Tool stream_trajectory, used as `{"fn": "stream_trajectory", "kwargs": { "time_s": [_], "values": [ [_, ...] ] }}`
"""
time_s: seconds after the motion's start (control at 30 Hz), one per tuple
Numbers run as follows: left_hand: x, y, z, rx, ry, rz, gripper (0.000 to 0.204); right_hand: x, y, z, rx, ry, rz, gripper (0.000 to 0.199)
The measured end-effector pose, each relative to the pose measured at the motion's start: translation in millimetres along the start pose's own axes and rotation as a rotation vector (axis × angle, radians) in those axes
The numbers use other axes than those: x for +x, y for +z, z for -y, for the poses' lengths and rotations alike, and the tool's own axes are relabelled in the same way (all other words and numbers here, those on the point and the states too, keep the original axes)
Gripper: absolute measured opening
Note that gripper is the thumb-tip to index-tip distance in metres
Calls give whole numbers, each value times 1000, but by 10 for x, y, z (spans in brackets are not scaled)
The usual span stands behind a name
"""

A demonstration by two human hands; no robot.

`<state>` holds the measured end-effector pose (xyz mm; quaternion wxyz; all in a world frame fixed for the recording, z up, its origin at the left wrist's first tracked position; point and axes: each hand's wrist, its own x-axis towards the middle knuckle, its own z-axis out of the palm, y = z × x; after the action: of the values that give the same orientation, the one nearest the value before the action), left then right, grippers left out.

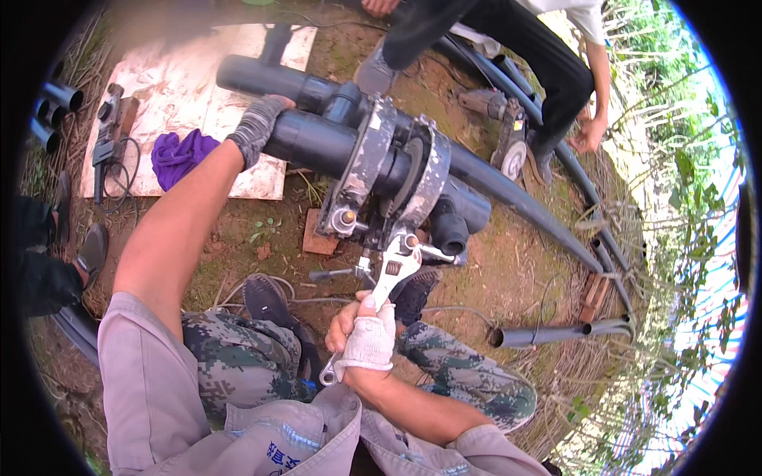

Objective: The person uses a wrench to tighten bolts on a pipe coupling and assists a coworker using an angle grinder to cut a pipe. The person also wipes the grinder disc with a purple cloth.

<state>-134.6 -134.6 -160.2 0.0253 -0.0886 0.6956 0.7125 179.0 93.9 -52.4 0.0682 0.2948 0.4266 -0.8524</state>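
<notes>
My right hand (365,337), in a white fingerless glove, is closed round the handle of an adjustable wrench (390,274). The wrench's jaws are at a bolt low on the right-hand ring clamp (435,170) of a pipe-welding frame. A second ring clamp (369,155), worn and paint-chipped, stands to its left. Both clamps go round a thick black plastic pipe fitting (309,143). Wearing a grey glove, my left hand (258,131) grips the fitting's left end; some fingers are hidden behind it. A short black branch outlet (451,230) sticks out right of the clamps.
A long black pipe (524,202) runs off to the right. A pale board (214,79) bears a purple cloth (182,157) and a corded tool (103,151). Another person (516,40) sits at the top right, beside a power saw (508,135). Shorter pipe (540,335) lies lower right.
</notes>
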Motion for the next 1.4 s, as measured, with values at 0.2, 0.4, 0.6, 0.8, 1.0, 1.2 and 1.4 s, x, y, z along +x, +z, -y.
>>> {"fn": "stream_trajectory", "kwargs": {
  "time_s": [0.2, 0.4, 0.6, 0.8, 1.0, 1.2, 1.4],
  "values": [
    [-36, -37, -88, -146, -234, -25, 26, -81, -437, 603, -151, 220, 94, 23],
    [-75, -105, -95, -197, -259, -34, 29, 286, -863, 1540, -551, 421, 345, 33],
    [-98, -49, -126, -218, -253, -45, 31, 639, -921, 1764, -653, 472, 498, 39],
    [-174, 44, -217, -233, -255, -71, 28, 494, -1094, 1753, -605, 524, 460, 35],
    [-65, -79, -27, -139, -250, -67, 30, 340, -987, 1694, -643, 418, 388, 27],
    [-104, 79, -135, -224, -228, -97, 30, 333, -1030, 1658, -724, 362, 340, 29],
    [-186, 86, -284, -249, -336, -128, 32, 234, -959, 1503, -597, 371, 319, 31]
  ]
}}
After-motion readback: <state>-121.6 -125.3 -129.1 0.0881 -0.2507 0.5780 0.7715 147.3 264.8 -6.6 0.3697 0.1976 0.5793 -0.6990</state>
